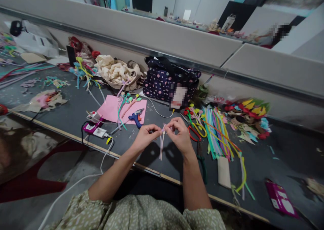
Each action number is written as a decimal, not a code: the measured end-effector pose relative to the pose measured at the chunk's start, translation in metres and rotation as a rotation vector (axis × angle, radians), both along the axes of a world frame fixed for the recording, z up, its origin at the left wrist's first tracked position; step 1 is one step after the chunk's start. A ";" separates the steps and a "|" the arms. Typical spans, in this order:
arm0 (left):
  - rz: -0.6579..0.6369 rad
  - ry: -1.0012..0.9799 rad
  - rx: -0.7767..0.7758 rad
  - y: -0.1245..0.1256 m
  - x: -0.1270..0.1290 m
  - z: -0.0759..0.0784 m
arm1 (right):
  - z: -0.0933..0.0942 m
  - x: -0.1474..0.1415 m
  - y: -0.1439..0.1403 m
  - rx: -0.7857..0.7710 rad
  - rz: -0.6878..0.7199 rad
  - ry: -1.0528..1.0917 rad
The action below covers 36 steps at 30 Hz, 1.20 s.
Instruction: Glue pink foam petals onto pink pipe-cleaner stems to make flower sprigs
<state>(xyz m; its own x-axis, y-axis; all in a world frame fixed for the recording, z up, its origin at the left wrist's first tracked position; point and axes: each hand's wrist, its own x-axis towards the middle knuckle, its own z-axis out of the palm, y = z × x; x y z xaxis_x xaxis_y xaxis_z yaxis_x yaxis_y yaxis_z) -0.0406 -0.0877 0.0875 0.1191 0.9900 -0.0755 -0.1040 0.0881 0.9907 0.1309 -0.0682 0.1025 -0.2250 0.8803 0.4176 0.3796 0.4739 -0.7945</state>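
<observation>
My left hand and my right hand meet above the dark table, fingertips pinched together. Between them is a pale pink-lilac pipe cleaner, its two strands hanging down below the fingers. Fingertips partly hide its upper end. Left of my hands a blue glue gun lies on a pink sheet, beside several finished pipe-cleaner stems. Close by my right hand are red-handled pliers and a dark green-handled tool.
A thick bundle of coloured pipe cleaners lies on the right, above a beige block. Behind stand a dotted navy bag and a cream cloth bag. A purple-and-white power strip with a white cable sits at the front left.
</observation>
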 end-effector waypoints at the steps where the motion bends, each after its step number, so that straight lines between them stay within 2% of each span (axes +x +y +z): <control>1: 0.003 -0.002 -0.002 0.000 0.000 0.000 | 0.000 0.000 0.000 0.000 -0.005 0.000; 21: 0.009 -0.010 0.005 -0.001 0.004 0.002 | 0.000 0.003 -0.003 0.005 -0.029 0.009; 28: 0.035 -0.070 -0.033 -0.001 0.006 -0.004 | -0.002 0.005 -0.010 0.051 -0.184 0.101; 36: 0.079 -0.164 -0.073 -0.001 0.012 -0.004 | -0.018 0.002 -0.021 0.004 -0.308 0.290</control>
<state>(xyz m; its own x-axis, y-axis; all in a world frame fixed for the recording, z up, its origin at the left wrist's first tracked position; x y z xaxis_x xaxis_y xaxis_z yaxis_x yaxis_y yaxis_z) -0.0290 -0.0885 0.0839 0.0582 0.9894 -0.1334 -0.2727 0.1443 0.9512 0.1325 -0.0891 0.0841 0.1763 0.8864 0.4280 0.2647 0.3761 -0.8880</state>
